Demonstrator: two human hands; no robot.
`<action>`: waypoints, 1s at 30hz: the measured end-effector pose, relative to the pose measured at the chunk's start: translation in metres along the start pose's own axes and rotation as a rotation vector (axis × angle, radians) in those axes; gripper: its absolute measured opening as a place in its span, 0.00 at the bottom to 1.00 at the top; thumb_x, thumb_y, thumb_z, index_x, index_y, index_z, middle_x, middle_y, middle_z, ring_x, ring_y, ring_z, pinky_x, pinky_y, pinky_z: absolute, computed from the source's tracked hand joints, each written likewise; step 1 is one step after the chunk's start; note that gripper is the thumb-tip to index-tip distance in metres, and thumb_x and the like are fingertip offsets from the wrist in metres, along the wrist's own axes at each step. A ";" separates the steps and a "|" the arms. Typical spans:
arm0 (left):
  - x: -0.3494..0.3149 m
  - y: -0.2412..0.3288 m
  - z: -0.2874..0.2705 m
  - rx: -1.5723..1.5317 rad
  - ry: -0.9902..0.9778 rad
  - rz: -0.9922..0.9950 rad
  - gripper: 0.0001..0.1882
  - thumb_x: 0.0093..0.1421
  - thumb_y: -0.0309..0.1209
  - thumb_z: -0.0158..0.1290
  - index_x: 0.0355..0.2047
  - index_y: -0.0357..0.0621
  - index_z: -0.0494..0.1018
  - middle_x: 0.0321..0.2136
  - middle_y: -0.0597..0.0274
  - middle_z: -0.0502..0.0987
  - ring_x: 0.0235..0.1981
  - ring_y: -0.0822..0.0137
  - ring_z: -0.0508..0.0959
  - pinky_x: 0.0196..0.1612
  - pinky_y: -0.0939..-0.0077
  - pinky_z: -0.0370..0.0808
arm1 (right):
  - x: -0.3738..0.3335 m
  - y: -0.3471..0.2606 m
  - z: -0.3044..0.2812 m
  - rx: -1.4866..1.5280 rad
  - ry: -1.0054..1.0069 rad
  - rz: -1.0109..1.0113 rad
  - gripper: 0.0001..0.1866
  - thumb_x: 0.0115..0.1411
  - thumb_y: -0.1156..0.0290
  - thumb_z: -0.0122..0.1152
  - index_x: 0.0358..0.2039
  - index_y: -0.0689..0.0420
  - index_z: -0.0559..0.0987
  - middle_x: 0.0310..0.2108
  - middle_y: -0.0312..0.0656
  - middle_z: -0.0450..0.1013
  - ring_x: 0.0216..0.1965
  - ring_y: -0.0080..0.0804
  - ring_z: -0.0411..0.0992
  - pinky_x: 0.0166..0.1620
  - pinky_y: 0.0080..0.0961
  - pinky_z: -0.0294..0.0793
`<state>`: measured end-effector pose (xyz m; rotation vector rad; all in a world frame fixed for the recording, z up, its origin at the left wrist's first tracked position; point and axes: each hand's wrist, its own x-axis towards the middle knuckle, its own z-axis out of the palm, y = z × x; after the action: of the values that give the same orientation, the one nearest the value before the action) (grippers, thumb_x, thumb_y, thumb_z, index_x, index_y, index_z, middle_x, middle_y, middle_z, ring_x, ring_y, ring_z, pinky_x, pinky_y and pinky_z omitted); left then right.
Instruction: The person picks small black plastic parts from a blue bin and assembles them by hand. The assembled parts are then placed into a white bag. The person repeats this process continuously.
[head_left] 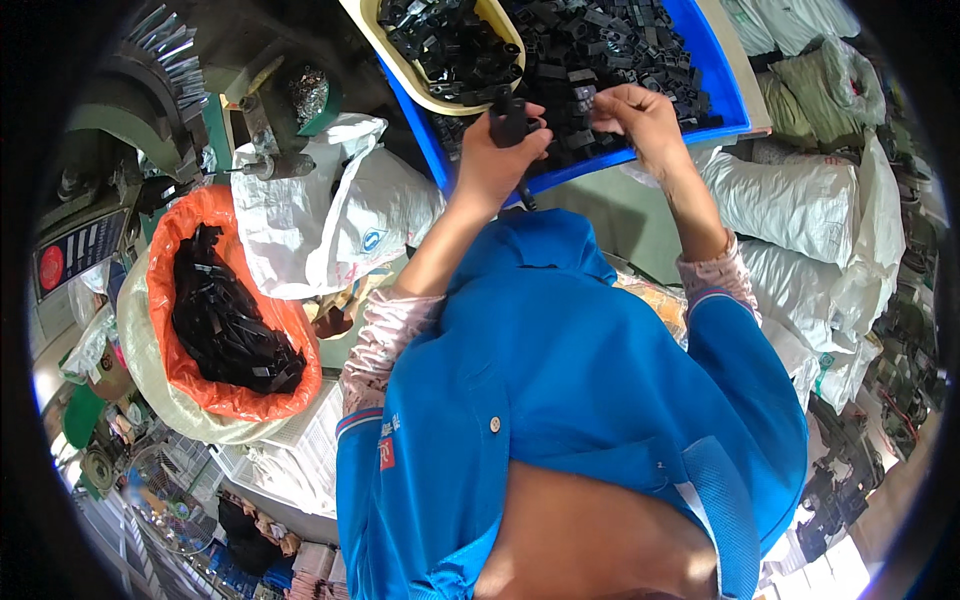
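Observation:
My left hand is closed around a black plastic part, long and narrow, whose lower end pokes out below the fingers. To its right, my right hand has thumb and fingertips pinched together; whatever lies between them is too small or hidden to make out. Both hands are over the near side of a blue tray heaped with small, blocky black plastic pieces. A cream-coloured tub with shiny black parts sits at the tray's left, just beyond my left hand.
At left stands a sack lined with orange plastic, holding long black parts. White woven bags lie between it and the tray. More white sacks are stacked at right. Machinery with a metal spindle stands at the far left.

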<state>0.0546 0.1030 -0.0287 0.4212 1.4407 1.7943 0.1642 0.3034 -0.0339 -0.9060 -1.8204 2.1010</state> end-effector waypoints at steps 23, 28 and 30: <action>0.001 0.012 -0.004 -0.443 0.136 -0.211 0.13 0.61 0.30 0.58 0.41 0.33 0.74 0.33 0.52 0.79 0.31 0.60 0.81 0.31 0.63 0.83 | 0.022 -0.004 0.002 -0.612 -0.032 -0.437 0.13 0.61 0.70 0.64 0.45 0.60 0.80 0.38 0.37 0.79 0.40 0.18 0.75 0.42 0.19 0.74; -0.018 0.018 -0.008 -0.419 0.150 -0.240 0.14 0.61 0.32 0.58 0.44 0.38 0.74 0.37 0.51 0.80 0.33 0.58 0.84 0.24 0.69 0.82 | -0.011 -0.025 0.064 -0.162 -0.308 -0.310 0.12 0.62 0.73 0.63 0.45 0.61 0.80 0.33 0.35 0.78 0.35 0.17 0.74 0.38 0.15 0.73; -0.023 0.023 -0.015 -0.415 0.146 -0.196 0.16 0.61 0.32 0.59 0.46 0.38 0.73 0.37 0.51 0.81 0.33 0.58 0.84 0.23 0.70 0.82 | -0.006 -0.036 0.071 -0.131 -0.360 -0.286 0.11 0.61 0.72 0.63 0.43 0.63 0.80 0.33 0.38 0.79 0.34 0.18 0.75 0.37 0.16 0.74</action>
<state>0.0507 0.0746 -0.0074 -0.0629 1.1172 1.9279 0.1195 0.2499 0.0056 -0.2734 -2.1305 2.0776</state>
